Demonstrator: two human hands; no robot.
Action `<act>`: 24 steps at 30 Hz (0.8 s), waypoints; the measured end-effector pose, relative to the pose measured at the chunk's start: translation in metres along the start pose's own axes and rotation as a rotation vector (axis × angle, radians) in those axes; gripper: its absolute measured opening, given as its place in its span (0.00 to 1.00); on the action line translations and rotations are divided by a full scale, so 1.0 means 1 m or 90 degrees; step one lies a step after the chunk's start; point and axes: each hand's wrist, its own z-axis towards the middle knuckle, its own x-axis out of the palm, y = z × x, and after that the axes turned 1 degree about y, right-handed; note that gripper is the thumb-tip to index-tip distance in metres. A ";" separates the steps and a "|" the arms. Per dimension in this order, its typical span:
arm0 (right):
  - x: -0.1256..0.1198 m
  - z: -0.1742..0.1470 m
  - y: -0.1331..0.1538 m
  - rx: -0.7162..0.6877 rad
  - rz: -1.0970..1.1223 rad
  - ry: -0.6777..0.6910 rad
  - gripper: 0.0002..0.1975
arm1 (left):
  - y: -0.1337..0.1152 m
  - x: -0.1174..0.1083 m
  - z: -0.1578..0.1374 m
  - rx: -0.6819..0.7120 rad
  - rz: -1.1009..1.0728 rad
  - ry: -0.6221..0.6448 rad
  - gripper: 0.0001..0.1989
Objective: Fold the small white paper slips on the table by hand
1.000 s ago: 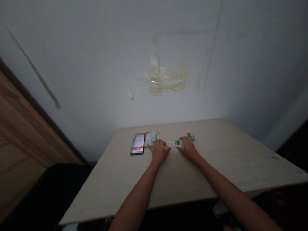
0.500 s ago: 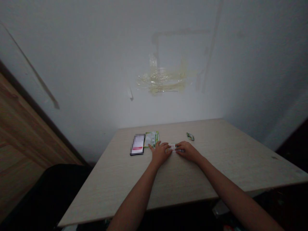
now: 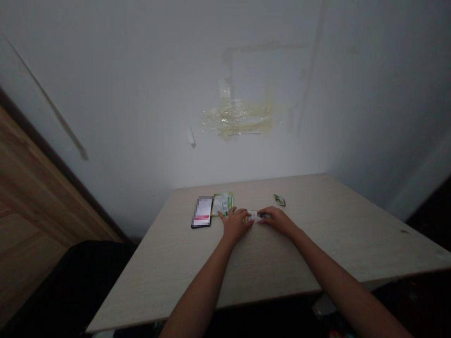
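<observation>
A small whitish packet with coloured print lies low over the table between my two hands. My left hand grips its left end between thumb and forefinger, other fingers spread toward a green-and-white printed packet. Fingertips of my right hand are closed on the right end, hiding part of it. Whether the small packet rests on the tabletop or is slightly lifted, I cannot tell.
A phone with a lit, blurred screen lies left of the green packet. Behind my right hand is a small crumpled green wrapper. The pale wooden table meets a white wall carrying clear tape.
The small packet now shows more orange and blue print between my fingers. My right hand has shifted slightly to the right; my left hand stays nearly in place.
</observation>
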 end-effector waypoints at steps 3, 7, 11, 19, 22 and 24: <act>-0.004 -0.002 -0.005 -0.016 0.062 0.022 0.12 | 0.001 0.000 0.000 0.000 -0.009 0.004 0.14; -0.002 0.001 -0.003 -0.037 0.039 -0.006 0.10 | 0.000 -0.001 0.000 -0.008 -0.008 0.016 0.15; 0.006 0.008 0.000 -0.014 -0.053 -0.066 0.10 | -0.001 -0.002 -0.001 -0.005 -0.007 0.006 0.15; 0.009 0.021 0.002 0.099 -0.122 -0.057 0.10 | -0.005 -0.002 -0.001 -0.014 0.007 0.003 0.16; 0.009 0.022 0.005 0.130 -0.139 -0.059 0.09 | -0.005 -0.002 -0.001 -0.009 -0.001 0.001 0.14; 0.011 0.021 0.006 0.135 -0.140 -0.066 0.10 | -0.005 -0.002 0.000 -0.010 -0.005 0.007 0.13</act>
